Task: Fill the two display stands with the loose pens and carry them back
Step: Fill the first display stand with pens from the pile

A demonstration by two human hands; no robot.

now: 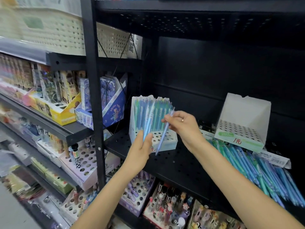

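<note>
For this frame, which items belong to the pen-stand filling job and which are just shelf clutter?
Job:
- left stand, rear rows filled
- right stand, empty
- loose pens heaped on the shelf
- single pen pinched by right hand
- pen bundle in left hand

Bystanders:
- yellow box
- blue box
- cream basket

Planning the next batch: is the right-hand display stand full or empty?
Empty. The right-hand display stand shows only bare holes, no pens standing in it. The loose pens lie on the shelf in front of it.
</note>
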